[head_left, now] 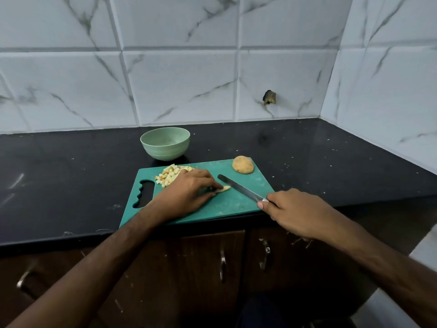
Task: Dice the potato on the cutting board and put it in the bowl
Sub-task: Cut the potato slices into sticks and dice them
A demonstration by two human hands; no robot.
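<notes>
Work surface: teal plastic cutting board with a handle cut-out [227, 202], lying on the black stone counter [71, 181], its near edge at the counter's front.
Left hand [186, 192]: palm down on the board, fingertips pinning a pale, thin potato strip [223, 189].
Right hand [298, 214]: fingers wrapped round the handle of a steel-bladed kitchen knife [238, 188]; the blade lies low over the board, just right of the strip.
Finished dice: pile of small yellow potato cubes [169, 176] at the board's far left, partly behind the left hand.
Uncut stock: rounded, brown-skinned potato half [242, 164] at the board's far right corner.
Receptacle: pale green round bowl [165, 143], just beyond the board; no potato visible inside.
Progress estimate: roughly midway. Remaining: cross-cut the strip, dice the half, transfer all cubes to the bowl.
</notes>
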